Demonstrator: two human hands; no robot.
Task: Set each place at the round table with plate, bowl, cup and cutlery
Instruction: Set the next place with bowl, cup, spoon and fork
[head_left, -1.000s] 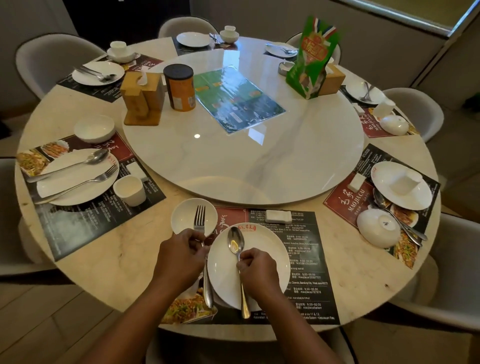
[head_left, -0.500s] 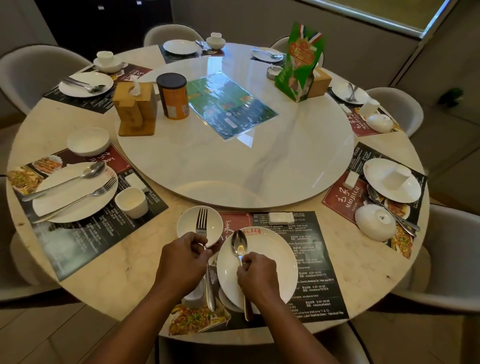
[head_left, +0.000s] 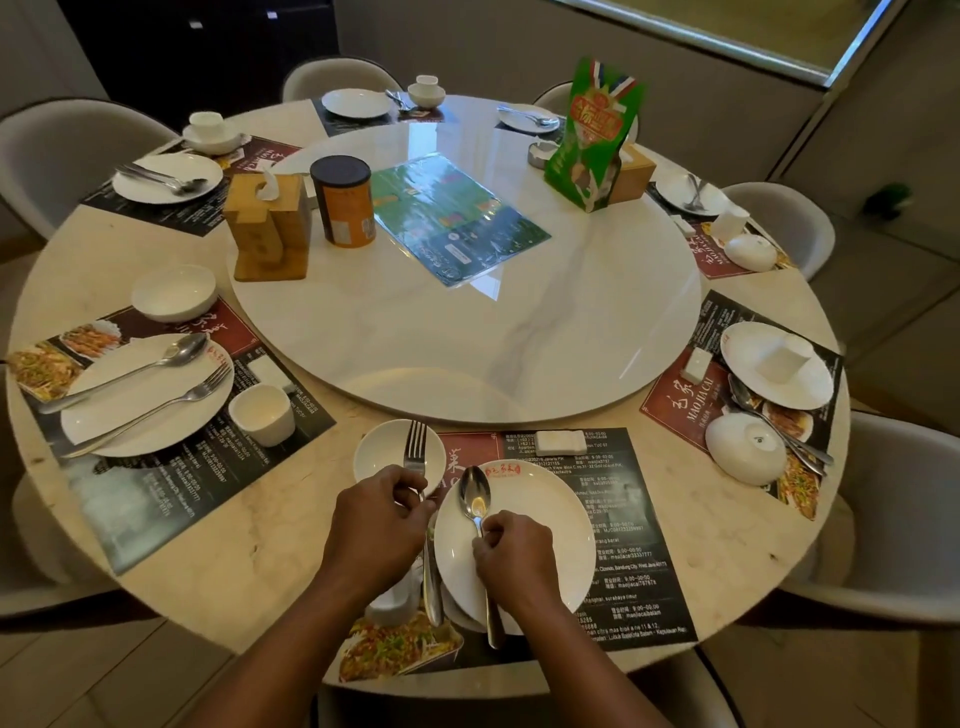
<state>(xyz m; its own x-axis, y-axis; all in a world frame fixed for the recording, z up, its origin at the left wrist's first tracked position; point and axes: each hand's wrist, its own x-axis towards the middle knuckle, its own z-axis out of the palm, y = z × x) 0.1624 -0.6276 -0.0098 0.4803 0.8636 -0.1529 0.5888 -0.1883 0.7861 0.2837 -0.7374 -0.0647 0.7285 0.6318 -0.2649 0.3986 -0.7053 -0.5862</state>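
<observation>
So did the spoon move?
No, hardly. The spoon's bowl still lies just left of the red mark on the plate, as before.

Pinching fork (head_left: 415, 451) with left hand (head_left: 376, 525), tines over small bowl (head_left: 380, 453); gripping spoon (head_left: 474, 499) with right hand (head_left: 514, 556) over plate (head_left: 551, 525), near tabletop (head_left: 249, 571) edge.

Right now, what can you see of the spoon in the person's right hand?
The shiny silver metal spoon is long and slim, with an oval bowl facing up that catches a warm glint. It points away from the person, its bowl over the round white plate. The right hand grips the handle's middle with curled fingers; the handle's end sticks out past the plate's near rim. Whether it touches the plate is unclear.
</observation>
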